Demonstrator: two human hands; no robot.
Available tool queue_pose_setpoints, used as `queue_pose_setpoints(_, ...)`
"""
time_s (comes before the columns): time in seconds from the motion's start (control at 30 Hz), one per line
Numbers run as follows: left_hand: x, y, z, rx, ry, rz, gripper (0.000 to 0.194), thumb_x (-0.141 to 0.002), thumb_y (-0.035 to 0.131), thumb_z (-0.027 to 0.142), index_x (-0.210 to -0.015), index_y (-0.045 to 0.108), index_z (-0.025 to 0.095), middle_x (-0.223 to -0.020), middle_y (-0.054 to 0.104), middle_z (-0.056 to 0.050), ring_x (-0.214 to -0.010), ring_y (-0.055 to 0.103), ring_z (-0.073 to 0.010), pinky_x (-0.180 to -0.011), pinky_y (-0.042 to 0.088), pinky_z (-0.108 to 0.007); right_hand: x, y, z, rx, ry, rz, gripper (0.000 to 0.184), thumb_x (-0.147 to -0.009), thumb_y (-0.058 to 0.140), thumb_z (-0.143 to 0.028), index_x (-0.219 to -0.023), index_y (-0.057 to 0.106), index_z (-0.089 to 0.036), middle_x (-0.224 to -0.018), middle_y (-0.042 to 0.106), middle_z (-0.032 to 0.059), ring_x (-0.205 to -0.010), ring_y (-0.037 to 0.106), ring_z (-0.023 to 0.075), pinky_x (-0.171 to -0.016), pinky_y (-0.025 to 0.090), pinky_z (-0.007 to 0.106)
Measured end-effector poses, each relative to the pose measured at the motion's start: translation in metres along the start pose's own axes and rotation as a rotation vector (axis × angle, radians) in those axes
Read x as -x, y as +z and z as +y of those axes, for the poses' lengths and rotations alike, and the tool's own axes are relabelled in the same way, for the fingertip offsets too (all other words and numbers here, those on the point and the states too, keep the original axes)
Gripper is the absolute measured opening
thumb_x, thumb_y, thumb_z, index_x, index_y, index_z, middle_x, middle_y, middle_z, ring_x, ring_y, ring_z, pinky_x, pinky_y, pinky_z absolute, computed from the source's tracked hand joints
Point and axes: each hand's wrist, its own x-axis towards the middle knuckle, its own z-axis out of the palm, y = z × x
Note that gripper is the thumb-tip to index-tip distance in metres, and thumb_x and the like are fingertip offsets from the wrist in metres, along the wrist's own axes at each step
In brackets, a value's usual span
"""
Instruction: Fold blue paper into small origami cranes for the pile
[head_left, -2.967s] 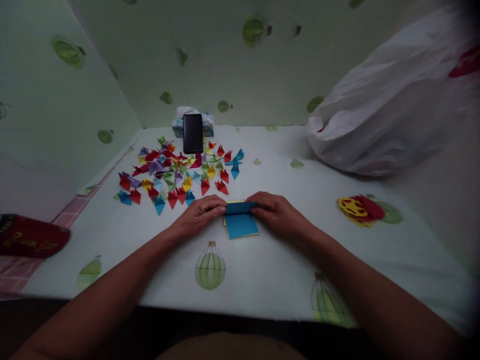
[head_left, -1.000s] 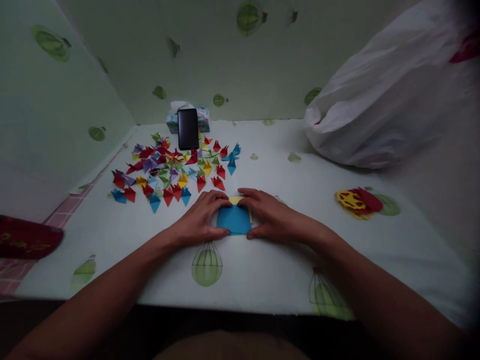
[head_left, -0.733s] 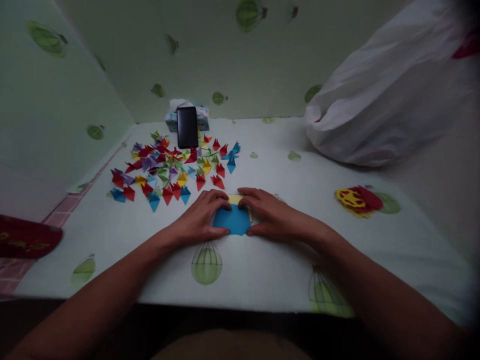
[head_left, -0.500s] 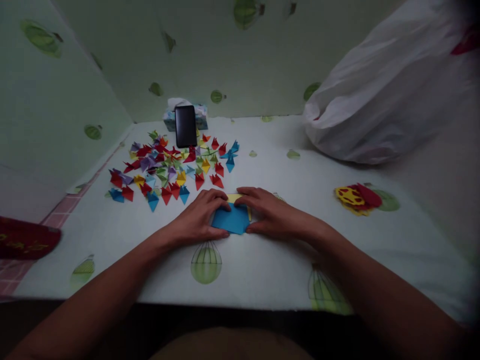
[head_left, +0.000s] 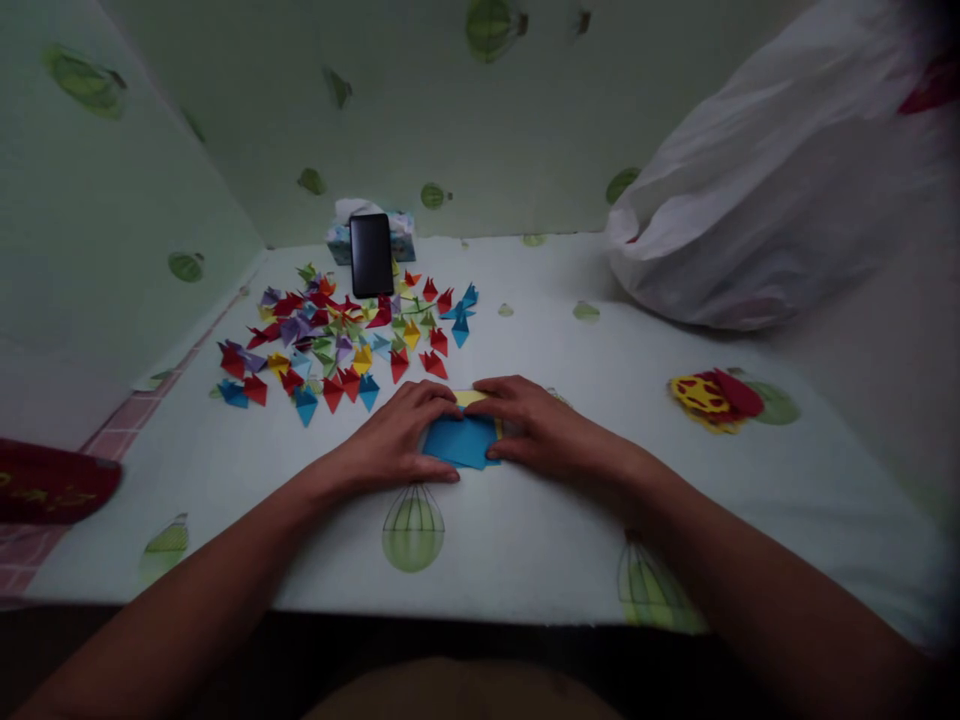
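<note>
A blue sheet of paper (head_left: 461,443) lies flat on the table between my two hands, over a yellow sheet (head_left: 471,397) that shows along its far and right edges. My left hand (head_left: 394,435) curls round the left side of the blue paper, fingers at the far edge and thumb by the near edge. Opposite it, my right hand (head_left: 544,430) grips the right side, with the thumb on the near right corner. A second blue edge peeks out under that thumb. Fingertips hide part of the far edge.
Many small folded paper shapes (head_left: 349,380) in several colours spread beyond my left hand. Behind them, a black phone (head_left: 371,256) leans on a tissue box (head_left: 403,236). Yellow and red cut-outs (head_left: 705,393) lie right; a white plastic bag (head_left: 720,230) stands back right.
My right thumb has shifted slightly left and up onto the blue paper's near corner, and a lower blue edge now shows there. My left hand stays almost still.
</note>
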Motion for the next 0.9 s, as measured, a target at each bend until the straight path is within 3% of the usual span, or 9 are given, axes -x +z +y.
queue_pose_setpoints(0.07,0.0011,-0.0005,0.0006,-0.004,0.004,-0.013,0.065,-0.071,0.086,0.049,-0.125,0.06,0.023,-0.135,0.053,-0.013,-0.128,0.049,-0.034,-0.112,0.042,-0.053,0.0004,-0.0014,-0.0003,-0.007,-0.012,-0.023,0.058,-0.081,0.078,-0.023,-0.137,0.063,-0.022,-0.149,0.053,0.0177,-0.136,0.051,0.0344,-0.11,0.043,0.054)
queue_pose_setpoints(0.17,0.0025,-0.0003,0.0001,-0.003,0.001,-0.02,0.058,-0.077,0.081,0.045,-0.126,0.06,0.024,-0.136,0.052,-0.013,-0.13,0.048,-0.0334,-0.112,0.041,-0.053,0.0009,-0.0027,-0.0005,-0.023,-0.022,-0.037,0.062,-0.08,0.078,-0.024,-0.14,0.061,-0.024,-0.15,0.053,0.0168,-0.136,0.05,0.0346,-0.11,0.043,0.055)
queue_pose_setpoints(0.53,-0.0011,-0.001,-0.0036,0.055,0.026,0.036,0.029,-0.091,0.067,0.033,-0.118,0.066,0.023,-0.126,0.058,-0.01,-0.121,0.055,-0.0273,-0.108,0.045,-0.046,-0.0021,-0.0022,-0.0022,-0.007,-0.019,-0.006,0.05,-0.084,0.075,-0.025,-0.133,0.066,-0.024,-0.144,0.058,0.0155,-0.131,0.054,0.0341,-0.108,0.045,0.053)
queue_pose_setpoints(0.9,-0.0005,-0.0029,-0.002,0.126,-0.025,0.017,0.034,-0.09,0.069,0.044,-0.119,0.069,0.027,-0.128,0.058,-0.008,-0.124,0.053,-0.0287,-0.111,0.043,-0.048,-0.0018,0.0005,-0.0016,-0.026,0.009,0.041,0.036,-0.096,0.063,-0.028,-0.131,0.069,-0.02,-0.141,0.059,0.017,-0.13,0.055,0.0318,-0.11,0.045,0.051)
